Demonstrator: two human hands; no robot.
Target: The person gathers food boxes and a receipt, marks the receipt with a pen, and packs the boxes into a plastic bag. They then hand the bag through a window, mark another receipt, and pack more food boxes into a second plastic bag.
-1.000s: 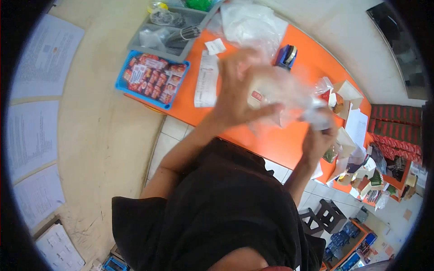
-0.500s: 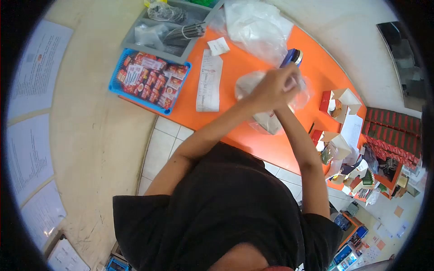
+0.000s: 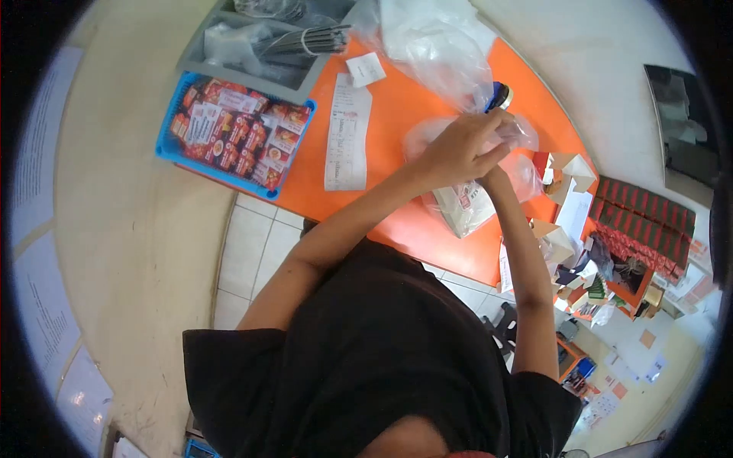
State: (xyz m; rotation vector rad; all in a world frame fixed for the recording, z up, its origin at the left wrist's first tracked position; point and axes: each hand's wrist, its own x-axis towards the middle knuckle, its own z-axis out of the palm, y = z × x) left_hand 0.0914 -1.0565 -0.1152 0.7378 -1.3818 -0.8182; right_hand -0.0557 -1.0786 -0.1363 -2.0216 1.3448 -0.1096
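Observation:
A clear plastic bag (image 3: 525, 177) stands on the orange table around a pale printed package (image 3: 467, 210). Above it, my left hand (image 3: 460, 149) is closed on the gathered top of the bag, fingers bent and thumb pointing right. My right hand (image 3: 495, 177) is against it, just below and behind; its fingers are mostly hidden. A blue round object (image 3: 499, 97) lies just beyond my hands. Left of the bag, a long printed receipt (image 3: 347, 141) lies flat below a small white paper (image 3: 366, 69).
A blue basket (image 3: 169, 126) of red printed packets sits left on the orange table (image 3: 397, 99), beside a grey divided tray (image 3: 305, 85). Plastic bags (image 3: 435, 46) lie at the back. Open cartons (image 3: 569, 169) and stacked red-and-dark boxes (image 3: 641, 221) are at the right.
The view has shifted slightly, and the printed package now shows more clearly under my hands. My left hand has turned, its thumb now pointing right. Both hands are still together at the bag's top.

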